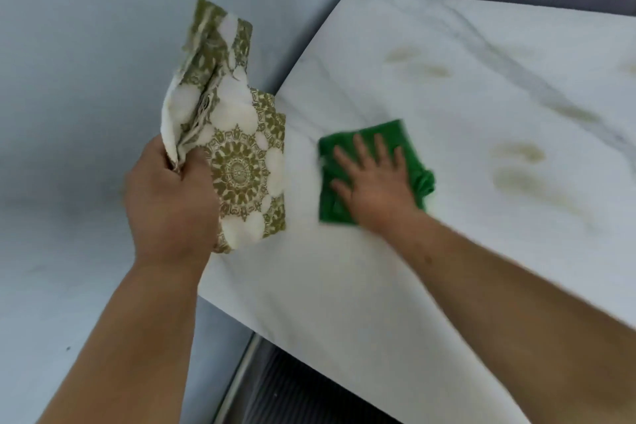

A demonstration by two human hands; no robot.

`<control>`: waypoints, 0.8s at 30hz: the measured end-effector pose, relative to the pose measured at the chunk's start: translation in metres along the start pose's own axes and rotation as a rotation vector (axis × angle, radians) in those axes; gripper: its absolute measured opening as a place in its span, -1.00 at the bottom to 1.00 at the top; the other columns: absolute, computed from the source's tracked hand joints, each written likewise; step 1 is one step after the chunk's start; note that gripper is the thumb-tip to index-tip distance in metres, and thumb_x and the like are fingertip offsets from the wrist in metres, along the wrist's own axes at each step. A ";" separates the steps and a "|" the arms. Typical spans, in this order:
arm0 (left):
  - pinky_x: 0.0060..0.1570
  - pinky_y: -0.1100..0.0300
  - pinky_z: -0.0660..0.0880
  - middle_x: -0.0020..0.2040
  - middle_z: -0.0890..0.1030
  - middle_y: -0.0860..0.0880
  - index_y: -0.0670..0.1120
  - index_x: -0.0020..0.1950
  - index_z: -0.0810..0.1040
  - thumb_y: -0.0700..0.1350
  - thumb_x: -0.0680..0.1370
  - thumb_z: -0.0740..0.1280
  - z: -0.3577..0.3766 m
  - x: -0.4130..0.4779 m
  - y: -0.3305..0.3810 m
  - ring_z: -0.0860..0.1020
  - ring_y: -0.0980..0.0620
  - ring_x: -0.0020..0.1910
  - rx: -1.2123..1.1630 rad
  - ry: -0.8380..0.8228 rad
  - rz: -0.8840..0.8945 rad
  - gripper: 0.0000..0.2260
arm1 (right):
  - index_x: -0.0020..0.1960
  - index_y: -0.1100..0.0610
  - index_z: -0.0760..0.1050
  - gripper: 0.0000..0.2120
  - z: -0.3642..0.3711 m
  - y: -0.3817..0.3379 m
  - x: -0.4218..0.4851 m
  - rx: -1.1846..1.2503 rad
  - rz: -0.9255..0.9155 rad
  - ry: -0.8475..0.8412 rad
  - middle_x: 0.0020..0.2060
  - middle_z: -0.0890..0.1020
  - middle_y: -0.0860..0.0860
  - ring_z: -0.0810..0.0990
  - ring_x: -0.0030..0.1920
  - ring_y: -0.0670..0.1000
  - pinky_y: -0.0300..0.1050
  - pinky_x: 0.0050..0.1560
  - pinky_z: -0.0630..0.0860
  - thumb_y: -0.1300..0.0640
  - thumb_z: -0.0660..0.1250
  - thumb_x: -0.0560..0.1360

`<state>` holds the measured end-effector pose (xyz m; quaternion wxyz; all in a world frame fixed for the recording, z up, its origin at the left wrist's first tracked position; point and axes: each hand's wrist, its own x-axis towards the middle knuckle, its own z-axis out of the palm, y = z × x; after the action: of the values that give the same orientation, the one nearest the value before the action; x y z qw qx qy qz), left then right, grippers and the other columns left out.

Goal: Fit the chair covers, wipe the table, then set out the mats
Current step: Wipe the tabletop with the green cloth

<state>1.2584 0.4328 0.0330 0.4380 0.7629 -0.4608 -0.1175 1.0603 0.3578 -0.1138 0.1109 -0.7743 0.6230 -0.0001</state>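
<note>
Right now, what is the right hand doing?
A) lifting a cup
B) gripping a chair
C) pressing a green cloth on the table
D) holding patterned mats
C: the right hand lies flat, fingers spread, on the green cloth on the white marble table.

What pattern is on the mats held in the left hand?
Olive-green ornate medallions on cream, on the mats in the left hand; head view.

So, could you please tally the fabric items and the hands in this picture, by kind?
Green cloth: 1
Patterned mat bundle: 1 (the folded layers cannot be counted)
Hands: 2, the left hand and the right hand
Total: 4
</note>
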 end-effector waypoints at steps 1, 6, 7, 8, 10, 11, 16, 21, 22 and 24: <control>-0.16 0.17 0.42 -0.21 0.55 0.12 -0.04 0.09 0.55 -0.10 0.56 0.24 0.003 0.003 0.000 0.52 0.08 -0.20 -0.017 0.007 -0.002 -0.84 | 0.55 -0.19 -0.05 -0.43 0.005 -0.019 -0.022 -0.010 -0.132 0.000 0.58 -0.06 0.02 -0.13 0.55 0.20 0.28 0.48 -0.22 -0.28 -0.10 0.58; -0.16 0.15 0.36 -0.18 0.51 0.03 -0.09 0.14 0.52 -0.10 0.59 0.20 0.011 0.012 -0.001 0.47 -0.02 -0.20 0.072 -0.039 0.065 -0.82 | 0.51 -0.20 0.19 -0.47 0.021 -0.002 -0.147 0.010 -0.443 -0.057 0.54 0.18 -0.06 0.11 0.54 0.13 0.21 0.46 0.00 -0.30 0.01 0.58; -0.16 0.14 0.37 -0.19 0.51 0.02 -0.10 0.16 0.52 -0.10 0.59 0.20 0.010 0.013 -0.003 0.47 -0.04 -0.20 0.096 -0.044 0.086 -0.81 | 0.52 -0.20 0.15 -0.46 0.019 0.019 -0.141 -0.035 -0.398 -0.038 0.54 0.18 -0.06 0.13 0.53 0.13 0.20 0.45 0.01 -0.32 -0.04 0.58; -0.15 0.13 0.38 -0.19 0.52 0.02 -0.09 0.18 0.52 -0.11 0.60 0.19 0.009 0.015 -0.005 0.47 -0.04 -0.20 0.107 -0.047 0.100 -0.79 | 0.53 -0.20 0.10 -0.43 0.013 0.036 -0.122 -0.077 -0.311 -0.018 0.54 0.18 -0.04 0.13 0.53 0.15 0.19 0.46 0.00 -0.34 -0.14 0.57; -0.15 0.13 0.41 -0.21 0.52 0.03 -0.08 0.19 0.52 -0.11 0.59 0.19 0.007 0.018 -0.008 0.48 -0.03 -0.20 0.109 -0.043 0.117 -0.78 | 0.55 -0.20 -0.08 -0.34 -0.004 0.060 -0.056 -0.093 -0.044 0.008 0.57 0.04 0.00 -0.01 0.56 0.16 0.19 0.50 -0.11 -0.39 -0.32 0.51; -0.16 0.14 0.41 -0.24 0.51 0.06 -0.08 0.18 0.53 -0.11 0.59 0.20 0.005 0.018 -0.009 0.48 -0.02 -0.21 0.099 -0.034 0.118 -0.79 | 0.55 -0.20 -0.16 -0.34 -0.012 0.063 -0.020 -0.073 0.105 -0.003 0.58 -0.06 0.00 -0.11 0.56 0.16 0.22 0.50 -0.16 -0.39 -0.33 0.50; -0.16 0.24 0.38 -0.25 0.51 0.18 -0.05 0.14 0.54 -0.10 0.59 0.21 -0.004 0.019 -0.013 0.46 0.18 -0.22 0.023 0.022 0.123 -0.81 | 0.56 -0.18 -0.16 -0.40 -0.001 -0.033 0.053 0.016 0.067 -0.011 0.58 -0.15 -0.01 -0.26 0.54 0.16 0.27 0.47 -0.29 -0.30 -0.13 0.57; 0.03 0.15 0.51 -0.05 0.59 0.11 0.02 0.10 0.55 -0.11 0.57 0.26 -0.003 0.020 -0.006 0.56 0.11 -0.04 -0.165 0.030 0.054 -0.85 | 0.52 -0.20 0.14 -0.46 0.025 -0.077 -0.082 0.029 -0.455 -0.039 0.56 0.08 -0.08 -0.08 0.56 0.12 0.21 0.50 -0.20 -0.28 0.00 0.57; 0.04 0.09 0.55 -0.06 0.61 0.13 0.11 0.02 0.55 -0.11 0.55 0.28 0.000 0.020 -0.007 0.59 0.10 -0.03 -0.238 0.015 0.016 -0.87 | 0.52 -0.21 0.15 -0.47 0.026 -0.055 -0.105 0.022 -0.455 -0.037 0.55 0.11 -0.09 -0.03 0.56 0.11 0.19 0.49 -0.14 -0.29 0.00 0.57; -0.02 0.01 0.60 -0.08 0.66 0.13 0.15 -0.08 0.56 -0.10 0.52 0.33 0.013 0.017 -0.012 0.65 0.09 -0.06 -0.406 -0.028 -0.164 -0.87 | 0.52 -0.22 0.13 -0.46 0.022 0.008 -0.123 -0.038 -0.313 0.002 0.54 0.20 -0.07 0.06 0.54 0.09 0.18 0.48 -0.03 -0.31 -0.06 0.57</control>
<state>1.2671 0.4142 0.0201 0.5653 0.6922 -0.3702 -0.2534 1.0282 0.4791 -0.1198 0.0942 -0.8638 0.4949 -0.0064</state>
